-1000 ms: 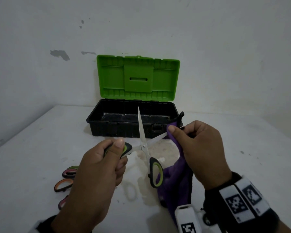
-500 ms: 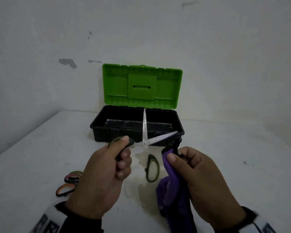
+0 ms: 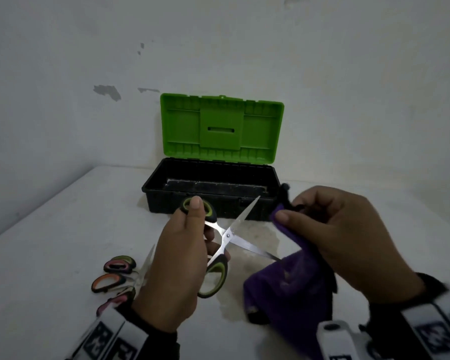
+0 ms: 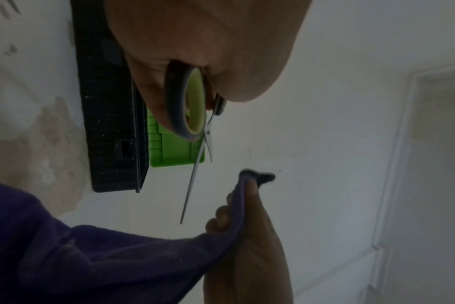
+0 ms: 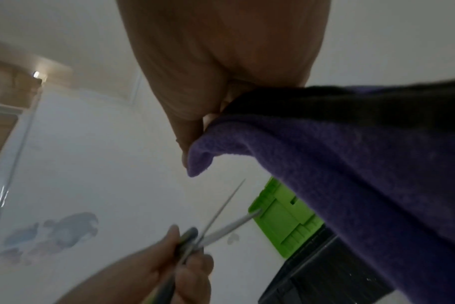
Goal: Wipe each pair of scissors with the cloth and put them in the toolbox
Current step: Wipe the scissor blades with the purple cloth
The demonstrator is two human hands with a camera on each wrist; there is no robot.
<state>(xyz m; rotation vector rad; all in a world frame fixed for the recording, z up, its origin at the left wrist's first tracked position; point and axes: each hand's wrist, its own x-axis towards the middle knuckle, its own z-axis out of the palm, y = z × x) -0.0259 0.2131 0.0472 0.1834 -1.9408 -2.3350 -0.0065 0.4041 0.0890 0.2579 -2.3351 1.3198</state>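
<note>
White tabletop [image 3: 63, 229]: left hand [image 3: 177, 268] grips spread green-and-black scissors [image 3: 227, 236], one blade pointing right toward the purple cloth [image 3: 291, 284] pinched in the right hand [image 3: 348, 237], nearer it.

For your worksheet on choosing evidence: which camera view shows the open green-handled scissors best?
The head view: the green-handled scissors show both blades crossed and both handles. The left wrist view shows one handle and edge-on blades; the right wrist view, only blurred blades.

Green-handled scissors [image 3: 227, 236] open midair; purple cloth [image 3: 291, 281] beside; toolbox [image 3: 211, 196] open.
</note>
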